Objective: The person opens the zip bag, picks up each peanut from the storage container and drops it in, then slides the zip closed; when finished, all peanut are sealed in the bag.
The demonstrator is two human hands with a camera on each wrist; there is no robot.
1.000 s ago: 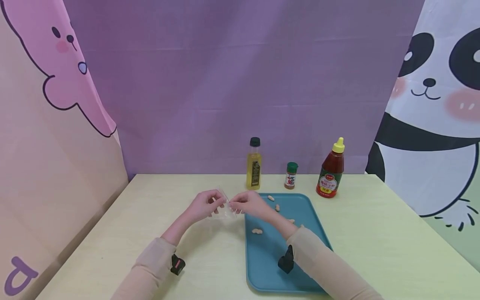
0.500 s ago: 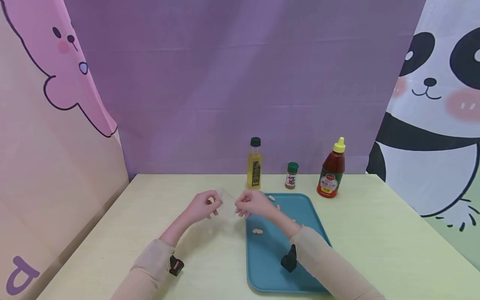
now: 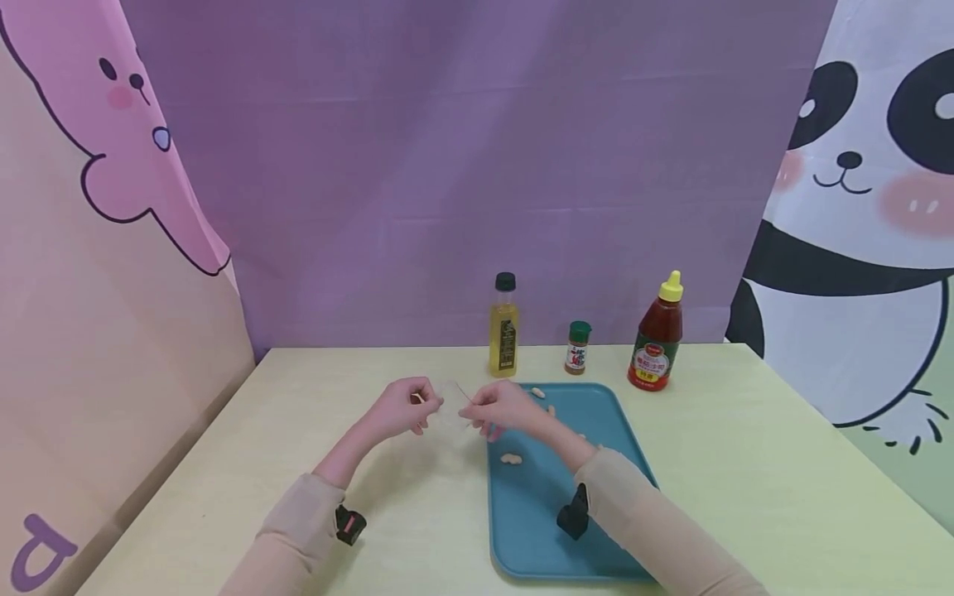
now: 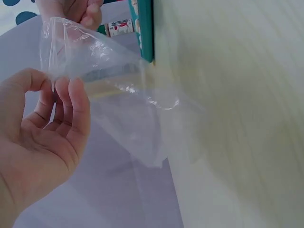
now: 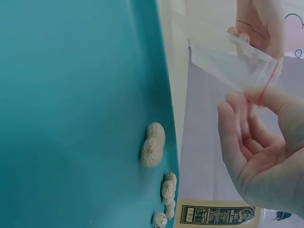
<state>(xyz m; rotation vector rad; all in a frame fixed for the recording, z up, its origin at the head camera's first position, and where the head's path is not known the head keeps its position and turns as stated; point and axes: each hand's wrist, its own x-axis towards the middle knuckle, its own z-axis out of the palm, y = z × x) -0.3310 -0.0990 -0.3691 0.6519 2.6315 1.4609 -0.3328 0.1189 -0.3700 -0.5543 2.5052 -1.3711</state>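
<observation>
Both my hands are on the clear bag (image 5: 228,54): my left hand (image 3: 404,407) pinches one end of its red-lined edge (image 5: 269,83) between thumb and fingertips, and my right hand (image 3: 503,406) pinches the other. It hangs between them, above the table (image 3: 224,497) and just left of the blue tray (image 3: 544,530).

So the step right now, as I judge it, is working at that edge. The next move looks to call for a light, even touch, fingertips finding each layer of thin film without tearing it.

Whether the mouth is parted, I can't tell; the film nearly vanishes against the pale tabletop in the head view. My right forearm covers part of the tray and some of the peanuts (image 5: 153,145), so no count from me. The oil bottle (image 3: 503,335) is cut off down in the right wrist view.
</observation>
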